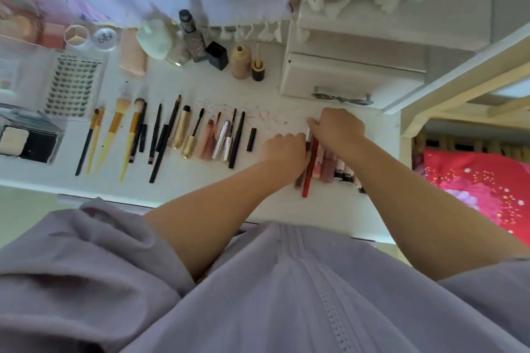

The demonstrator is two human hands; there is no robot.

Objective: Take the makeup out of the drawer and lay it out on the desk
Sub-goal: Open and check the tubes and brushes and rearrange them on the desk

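Observation:
Makeup lies in rows on the white desk [286, 206]. Brushes [114, 135], pencils, a gold mascara [180, 130] and slim tubes [223, 137] fill the left and middle. At the right lies a cluster of pink lip tubes [327, 166] beside a red lip pencil [309, 172]. My left hand [282, 152] has curled fingers pressed against the red pencil from the left. My right hand [337, 129] is curled over the top ends of the lip tubes, hiding them. The small white drawer unit [350, 71] with a bow handle [341, 99] stands just behind my hands.
Bottles, a black cap [218, 55], a beige bottle [241, 61], small jars [104, 37], a lash tray [74, 86] and a compact [25, 143] fill the back and left. A white frame and red bedding [473, 183] lie to the right. My lilac top fills the foreground.

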